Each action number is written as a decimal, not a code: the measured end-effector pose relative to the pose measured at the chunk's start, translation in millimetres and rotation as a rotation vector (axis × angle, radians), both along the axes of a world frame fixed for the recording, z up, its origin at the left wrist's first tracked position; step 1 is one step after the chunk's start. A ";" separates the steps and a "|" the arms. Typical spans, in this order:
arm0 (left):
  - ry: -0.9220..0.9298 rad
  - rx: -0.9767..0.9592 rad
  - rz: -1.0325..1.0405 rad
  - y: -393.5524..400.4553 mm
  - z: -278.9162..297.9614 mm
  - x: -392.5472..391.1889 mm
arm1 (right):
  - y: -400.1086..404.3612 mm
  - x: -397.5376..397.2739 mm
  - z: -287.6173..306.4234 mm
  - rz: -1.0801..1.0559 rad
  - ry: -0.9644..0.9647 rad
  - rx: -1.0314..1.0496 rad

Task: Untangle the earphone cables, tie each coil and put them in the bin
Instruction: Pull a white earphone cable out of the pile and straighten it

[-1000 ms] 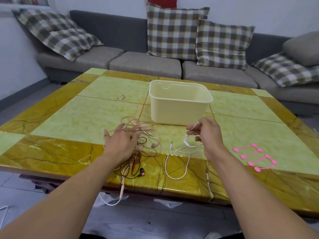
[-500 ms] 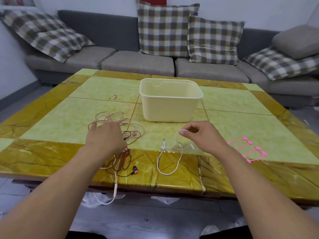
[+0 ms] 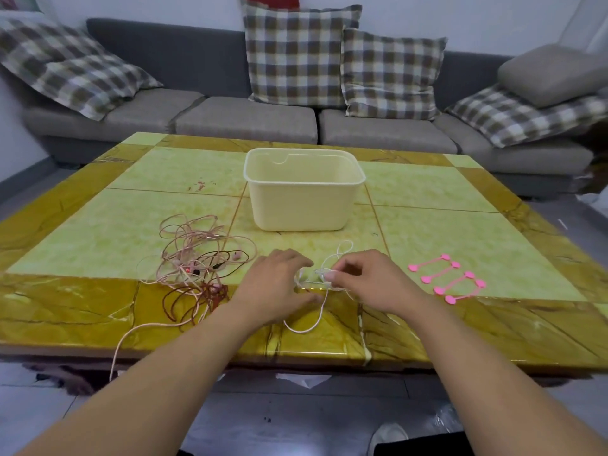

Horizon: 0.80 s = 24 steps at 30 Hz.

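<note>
— Earphone cable, white [image 3: 320,311]: where?
— Just in front of the bin [image 3: 302,192], both hands on it. Right hand [image 3: 368,279] pinches it; left hand [image 3: 274,284] curls round it.
— Others?
— Pink-brown tangle [image 3: 197,258] left of bin; pink ties [image 3: 447,278] right.

Nothing readable from where I'm sitting — no text, labels, brands or numbers on the cream plastic bin [image 3: 302,199], the pink cable ties [image 3: 447,278], the tangled earphone cables [image 3: 197,258] or the plaid cushions [image 3: 296,57] — just plain surfaces and patterns.
</note>
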<state>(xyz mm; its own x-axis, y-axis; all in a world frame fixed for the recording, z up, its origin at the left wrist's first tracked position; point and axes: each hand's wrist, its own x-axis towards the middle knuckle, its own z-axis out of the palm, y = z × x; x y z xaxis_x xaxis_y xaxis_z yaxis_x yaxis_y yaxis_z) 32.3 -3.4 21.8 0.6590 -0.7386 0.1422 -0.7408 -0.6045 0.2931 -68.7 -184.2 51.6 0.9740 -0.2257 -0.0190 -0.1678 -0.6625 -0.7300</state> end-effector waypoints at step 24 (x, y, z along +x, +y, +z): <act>0.511 -0.807 0.335 34.3 24.2 19.2 | -6.9 46.9 -14.5 -0.481 -0.081 -0.069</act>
<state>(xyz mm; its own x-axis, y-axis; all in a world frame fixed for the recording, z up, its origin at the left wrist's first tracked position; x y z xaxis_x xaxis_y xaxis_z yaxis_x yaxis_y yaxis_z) 51.5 30.9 46.0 0.9363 -0.3125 0.1601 -0.2407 -0.2392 0.9407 -21.9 -191.0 37.2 0.7568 -0.6484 0.0829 -0.4114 -0.5709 -0.7105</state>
